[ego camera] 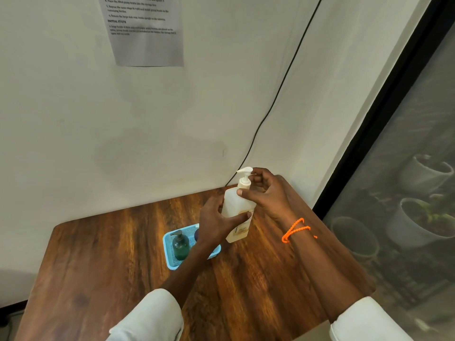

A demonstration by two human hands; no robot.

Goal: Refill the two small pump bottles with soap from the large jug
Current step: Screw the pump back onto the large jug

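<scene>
1. White sleeves (157, 313) sit at the bottom edge, nearest the camera, with both bare forearms reaching forward over the wooden counter (103, 262).
2. Around the right wrist is an orange cord bracelet (295, 230).
3. Left hand (216, 220) grips the body of the white pump bottle (237, 205), its fingers (242, 216) curled round the lower front and the thumb on the left side.
4. Right hand (267, 193) holds the same bottle higher up: the thumb presses on its shoulder just under the collar, and the other fingers curl loosely behind the pump neck.
5. This white bottle is upright, slightly tilted, just right of the tray; whether its base touches the counter I cannot tell.
6. Left of it a light blue tray (170, 257) lies on the counter, holding a dark green pump bottle (181, 246) standing upright.
7. Partly hidden behind the left wrist, a dark blue object (196, 235) is also in the tray.
8. On the wall behind hangs a printed sheet (145, 30), and a black cable (278, 92) runs down toward the counter's back corner.
</scene>
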